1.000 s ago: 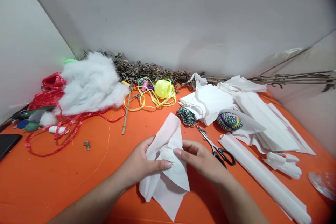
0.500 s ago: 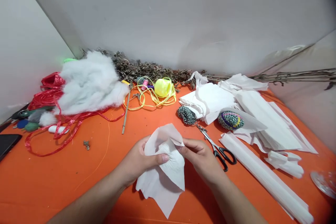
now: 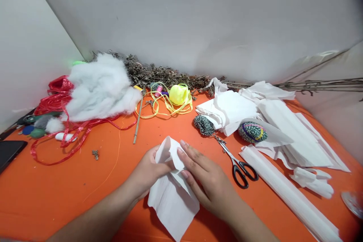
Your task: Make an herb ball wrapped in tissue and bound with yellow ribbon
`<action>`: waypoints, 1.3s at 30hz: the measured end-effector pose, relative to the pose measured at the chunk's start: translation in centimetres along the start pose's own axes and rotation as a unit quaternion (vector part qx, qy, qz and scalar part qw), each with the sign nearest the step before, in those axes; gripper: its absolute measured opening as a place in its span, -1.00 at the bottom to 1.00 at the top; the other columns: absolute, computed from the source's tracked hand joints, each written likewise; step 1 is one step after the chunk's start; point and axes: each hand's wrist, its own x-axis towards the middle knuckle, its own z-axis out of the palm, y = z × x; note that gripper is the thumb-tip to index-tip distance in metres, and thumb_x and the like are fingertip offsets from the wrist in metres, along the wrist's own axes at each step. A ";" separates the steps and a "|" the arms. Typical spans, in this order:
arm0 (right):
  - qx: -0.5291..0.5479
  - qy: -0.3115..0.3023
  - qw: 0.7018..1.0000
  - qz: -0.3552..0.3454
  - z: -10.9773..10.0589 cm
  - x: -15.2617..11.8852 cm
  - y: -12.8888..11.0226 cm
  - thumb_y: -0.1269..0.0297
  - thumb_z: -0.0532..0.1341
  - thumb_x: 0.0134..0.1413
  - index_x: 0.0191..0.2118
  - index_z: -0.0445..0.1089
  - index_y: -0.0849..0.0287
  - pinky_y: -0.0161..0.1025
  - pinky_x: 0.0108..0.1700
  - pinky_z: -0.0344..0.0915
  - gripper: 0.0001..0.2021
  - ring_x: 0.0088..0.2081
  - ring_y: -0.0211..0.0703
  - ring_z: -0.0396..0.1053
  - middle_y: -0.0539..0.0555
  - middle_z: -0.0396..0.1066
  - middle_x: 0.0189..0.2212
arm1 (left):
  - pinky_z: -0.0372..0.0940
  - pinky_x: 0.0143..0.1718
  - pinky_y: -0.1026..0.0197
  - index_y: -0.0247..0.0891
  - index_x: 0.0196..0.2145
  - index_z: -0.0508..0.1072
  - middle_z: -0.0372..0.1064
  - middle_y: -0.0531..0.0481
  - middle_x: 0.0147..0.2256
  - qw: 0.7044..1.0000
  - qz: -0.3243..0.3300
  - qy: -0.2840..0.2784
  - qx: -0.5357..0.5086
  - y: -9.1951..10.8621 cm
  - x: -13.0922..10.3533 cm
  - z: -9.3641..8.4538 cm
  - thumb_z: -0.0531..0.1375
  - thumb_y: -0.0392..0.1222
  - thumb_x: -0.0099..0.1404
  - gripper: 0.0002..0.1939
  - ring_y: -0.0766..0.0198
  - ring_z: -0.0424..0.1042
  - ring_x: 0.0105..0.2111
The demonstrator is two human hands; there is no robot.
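Note:
A sheet of white crepe paper [image 3: 173, 204], curled over at its top, hangs between my two hands above the orange table. My left hand [image 3: 151, 172] grips its left side, with the thumb tucked inside the fold. On the other side, my right hand [image 3: 208, 176] lies against the paper with fingers stretched out and slightly apart, pressing the top flap over. That hand's thumb is hidden. Whatever sits inside the fold cannot be made out. Black-handled scissors [image 3: 237, 164] lie to the right of my right hand.
At the left are white fibre stuffing [image 3: 99, 89] and red ribbon [image 3: 53, 104]. Yellow ribbon [image 3: 178, 95] and dried stems [image 3: 167, 75] lie at the back. Stacked white paper [image 3: 292, 132], yarn balls [image 3: 252, 132] and a rolled crepe strip [image 3: 289, 193] fill the right.
My right hand has gone from pinching the paper's upper right edge to lying over it with straightened fingers. The top flap is folded further inward, and the view has shifted slightly.

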 end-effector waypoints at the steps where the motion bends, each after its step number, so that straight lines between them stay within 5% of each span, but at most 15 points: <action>1: -0.023 -0.001 1.000 -0.011 0.0 0.0 -0.1 0.36 0.08 0.32 0.34 0.13 0.16 0.03 0.24 0.27 -0.49 0.35 0.02 0.07 0.26 0.07 0.35 | 0.36 -0.35 0.30 -0.28 -0.14 0.49 0.53 -0.05 -0.31 1.000 -0.003 0.003 -0.005 -0.1 0.0 0.0 0.44 -0.23 0.07 -0.61 0.26 0.49 -0.37; 9: -0.031 -0.031 0.998 0.045 0.1 0.2 0.0 0.28 0.04 0.36 0.32 0.18 0.12 0.18 0.29 0.15 -0.54 0.41 0.13 -0.14 0.21 -0.14 0.42 | 0.42 -0.31 0.22 -0.29 -0.15 0.47 0.53 -0.07 -0.34 0.997 -0.015 -0.053 -0.059 0.3 -0.2 0.1 0.39 -0.16 0.16 -0.67 0.24 0.53 -0.41; 14: 0.092 -0.078 0.981 0.153 -0.3 0.1 -0.3 0.09 0.07 0.36 0.34 0.10 -0.19 0.35 0.31 -0.09 -0.52 0.43 0.19 -0.51 -0.06 -0.51 0.45 | 0.42 -0.31 0.19 -0.30 -0.14 0.47 0.53 -0.11 -0.30 0.999 -0.015 -0.029 -0.017 0.3 0.0 0.0 0.43 -0.15 0.10 -0.61 0.18 0.54 -0.37; 17: 0.210 -0.102 0.952 0.198 -0.8 0.1 -0.5 0.02 0.04 0.36 0.31 0.13 -0.27 0.36 0.33 -0.24 -0.55 0.43 0.15 -0.57 -0.11 -0.49 0.45 | 0.40 -0.32 0.20 -0.31 -0.17 0.47 0.54 -0.09 -0.32 1.000 -0.011 -0.016 0.003 0.2 0.0 -0.2 0.44 -0.16 0.09 -0.62 0.20 0.53 -0.38; 20: 0.327 -0.069 0.912 0.239 -1.0 0.3 -0.4 0.00 0.10 0.32 0.30 0.18 -0.21 0.28 0.35 -0.19 -0.54 0.44 0.11 -0.37 -0.01 -0.30 0.45 | 0.39 -0.33 0.23 -0.30 -0.18 0.47 0.53 -0.06 -0.34 0.999 -0.011 -0.030 0.010 0.4 -0.2 -0.1 0.45 -0.15 0.07 -0.61 0.23 0.52 -0.40; 23: 0.440 -0.019 0.844 0.305 -1.1 0.6 0.0 0.00 0.23 0.22 0.36 0.06 -0.11 0.19 0.25 0.17 -0.35 0.32 0.10 0.13 0.21 0.13 0.33 | 0.37 -0.34 0.25 -0.29 -0.13 0.46 0.53 -0.06 -0.32 0.997 -0.026 -0.070 0.027 0.7 -0.5 -0.1 0.47 -0.15 0.02 -0.53 0.23 0.51 -0.38; 26: 0.516 -0.082 0.789 0.324 -1.4 0.9 0.3 0.03 0.28 0.18 0.26 0.26 0.07 0.04 0.04 0.39 -0.43 0.02 0.05 0.46 0.22 0.45 0.07 | 0.35 -0.34 0.28 -0.28 -0.12 0.47 0.52 -0.03 -0.31 0.994 -0.034 -0.078 0.065 0.7 -0.5 -0.3 0.50 -0.15 -0.04 -0.48 0.23 0.50 -0.36; 31: 0.534 -0.097 0.776 0.322 -1.5 1.1 0.6 0.10 0.35 0.11 0.03 0.43 0.20 -0.08 -0.07 0.40 -0.58 -0.12 -0.03 0.49 0.17 0.53 -0.08 | 0.32 -0.31 0.27 -0.28 -0.17 0.49 0.50 -0.04 -0.29 0.991 -0.015 -0.051 0.126 0.5 -0.4 -0.4 0.46 -0.08 0.03 -0.56 0.22 0.49 -0.33; 35: 0.557 -0.073 0.759 0.330 -1.2 1.1 0.6 0.10 0.39 0.02 -0.05 0.43 0.20 -0.07 -0.08 0.41 -0.59 -0.16 -0.03 0.50 0.16 0.55 -0.17 | 0.36 -0.24 0.19 -0.22 -0.01 0.43 0.50 -0.11 -0.16 0.994 0.010 -0.028 0.108 1.0 -0.5 -0.4 0.46 -0.09 0.02 -0.42 0.15 0.52 -0.28; 39: 0.547 0.047 0.770 0.325 -1.1 1.0 0.6 0.05 0.42 -0.04 -0.08 0.43 0.15 -0.10 -0.15 0.45 -0.57 -0.17 0.00 0.51 0.18 0.56 -0.17 | 0.34 -0.02 0.12 -0.23 -0.02 0.42 0.44 -0.18 0.03 0.983 0.144 0.112 0.017 2.6 -0.2 -0.9 0.27 0.17 0.21 -0.49 0.04 0.46 0.00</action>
